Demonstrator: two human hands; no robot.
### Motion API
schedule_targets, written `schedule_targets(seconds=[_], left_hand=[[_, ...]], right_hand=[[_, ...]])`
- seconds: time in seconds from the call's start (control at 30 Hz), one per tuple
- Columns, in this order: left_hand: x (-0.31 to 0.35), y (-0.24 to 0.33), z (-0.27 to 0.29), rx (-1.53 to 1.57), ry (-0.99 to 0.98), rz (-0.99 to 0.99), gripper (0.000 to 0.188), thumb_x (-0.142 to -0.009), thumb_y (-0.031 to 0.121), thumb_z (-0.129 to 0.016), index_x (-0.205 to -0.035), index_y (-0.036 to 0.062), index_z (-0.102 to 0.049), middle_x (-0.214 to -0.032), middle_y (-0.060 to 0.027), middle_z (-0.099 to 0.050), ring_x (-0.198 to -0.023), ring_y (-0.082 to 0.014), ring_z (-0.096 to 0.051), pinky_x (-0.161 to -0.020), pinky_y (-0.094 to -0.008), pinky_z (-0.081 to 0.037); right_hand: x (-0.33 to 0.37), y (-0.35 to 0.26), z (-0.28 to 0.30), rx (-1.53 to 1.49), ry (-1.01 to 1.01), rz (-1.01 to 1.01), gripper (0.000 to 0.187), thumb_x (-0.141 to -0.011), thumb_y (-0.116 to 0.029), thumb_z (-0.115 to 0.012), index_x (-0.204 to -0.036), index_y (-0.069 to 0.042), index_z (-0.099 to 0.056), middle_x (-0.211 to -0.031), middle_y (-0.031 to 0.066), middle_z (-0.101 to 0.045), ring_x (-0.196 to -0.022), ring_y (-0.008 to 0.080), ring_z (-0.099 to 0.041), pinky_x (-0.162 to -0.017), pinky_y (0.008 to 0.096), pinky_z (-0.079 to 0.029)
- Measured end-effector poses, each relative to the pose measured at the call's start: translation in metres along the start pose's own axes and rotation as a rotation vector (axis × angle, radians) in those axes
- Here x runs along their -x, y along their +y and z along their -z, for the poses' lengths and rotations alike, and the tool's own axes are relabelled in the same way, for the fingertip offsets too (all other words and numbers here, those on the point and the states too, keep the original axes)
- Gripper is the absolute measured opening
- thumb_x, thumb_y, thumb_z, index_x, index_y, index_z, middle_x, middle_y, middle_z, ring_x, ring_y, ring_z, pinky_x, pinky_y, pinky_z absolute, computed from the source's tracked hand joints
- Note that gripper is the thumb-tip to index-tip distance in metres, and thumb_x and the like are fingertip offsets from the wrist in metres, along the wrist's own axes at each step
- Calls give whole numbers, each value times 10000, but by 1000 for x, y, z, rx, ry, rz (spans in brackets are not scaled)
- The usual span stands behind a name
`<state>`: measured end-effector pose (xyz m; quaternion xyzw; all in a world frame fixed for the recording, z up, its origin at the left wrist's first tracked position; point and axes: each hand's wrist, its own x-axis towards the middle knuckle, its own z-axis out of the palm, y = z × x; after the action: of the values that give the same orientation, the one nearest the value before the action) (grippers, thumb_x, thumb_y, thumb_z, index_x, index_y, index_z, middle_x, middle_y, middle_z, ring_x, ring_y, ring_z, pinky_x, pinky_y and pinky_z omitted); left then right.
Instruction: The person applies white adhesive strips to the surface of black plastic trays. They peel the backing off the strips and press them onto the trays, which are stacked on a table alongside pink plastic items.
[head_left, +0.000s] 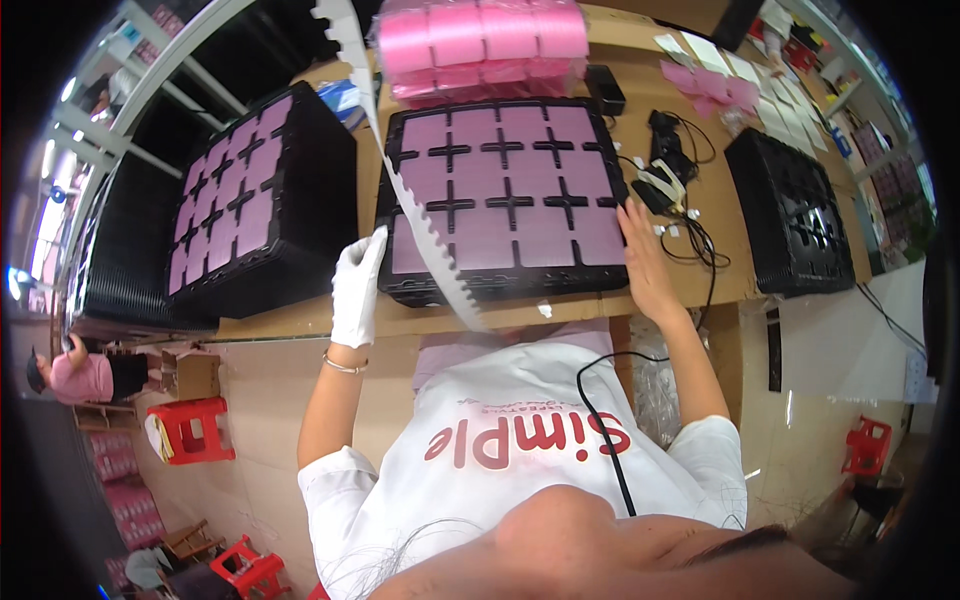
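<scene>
In front of me sits a stack of black plastic trays (505,284), its top divided by black cross-shaped ridges with pink-purple sheets (480,213) in the sections. My left hand (355,295), in a white glove, is at the stack's left side with its fingers bent and pressed together; what they hold, if anything, is hidden. Bare, my right hand (648,262) lies along the right side with fingers stretched out, touching the edge. A white strip with toothed edges (424,225) crosses the view over the tray.
Another black tray stack (312,190) with pink sections stands at left, and a dark stack (795,215) at right. Pink film-wrapped packs (485,45) lie behind. Cables (705,245) and a white-handled tool (664,185) lie right of the tray. Red stools (192,430) stand on the floor.
</scene>
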<state>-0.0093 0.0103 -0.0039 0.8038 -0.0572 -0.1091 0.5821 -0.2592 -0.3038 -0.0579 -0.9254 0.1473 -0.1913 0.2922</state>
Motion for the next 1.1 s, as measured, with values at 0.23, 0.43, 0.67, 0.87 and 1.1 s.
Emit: schedule_targets(seconds=[0.23, 0.43, 0.67, 0.87, 1.1], left_hand=[[-9, 32, 8, 239, -283, -129, 500, -836, 203, -772, -1189, -72, -553, -943, -13, -604, -815, -60, -539, -724, -220, -462], [-39, 80, 133, 235, 104, -289, 415, -829, 131, -746, -1190, -14, -602, -916, -6, -619, -794, -64, -546, -705, -208, -443], [-127, 36, 334, 288, 272, -146, 293, -879, 164, -709, -1136, 31, -663, -1051, -28, -685, -892, -110, -643, -738, -291, -519], [-159, 22, 344, -454, 635, -40, 453, -841, 270, -751, -1183, -7, -642, -1089, -67, -685, -941, -208, -664, -841, -333, -532], [-99, 77, 172, -684, 54, -929, 400, -938, 342, -613, -1234, 72, -615, -1289, -168, -595, -1205, -319, -559, -991, -386, -464]], right_hand=[[-8, 14, 4, -33, 289, 84, 615, -1058, -420, -226, -1515, -12, -272, -1589, 147, -250, -1492, 330, -133, -1198, 448, -80], [-3, 1, 31, -395, 375, 36, 589, -1069, -385, -245, -1482, 28, -321, -1532, 171, -349, -1429, 290, -315, -1149, 428, -281], [-14, -4, 9, -356, 284, -45, 544, -1071, -366, -264, -1462, -5, -378, -1487, 165, -414, -1379, 284, -396, -1085, 418, -368], [-21, -16, 10, -326, 289, -12, 530, -1070, -356, -268, -1437, 1, -408, -1456, 158, -447, -1346, 275, -429, -1075, 404, -378], [-33, -28, 12, -313, 265, 16, 513, -1068, -342, -280, -1403, 9, -449, -1434, 154, -462, -1318, 273, -450, -1064, 381, -384]])
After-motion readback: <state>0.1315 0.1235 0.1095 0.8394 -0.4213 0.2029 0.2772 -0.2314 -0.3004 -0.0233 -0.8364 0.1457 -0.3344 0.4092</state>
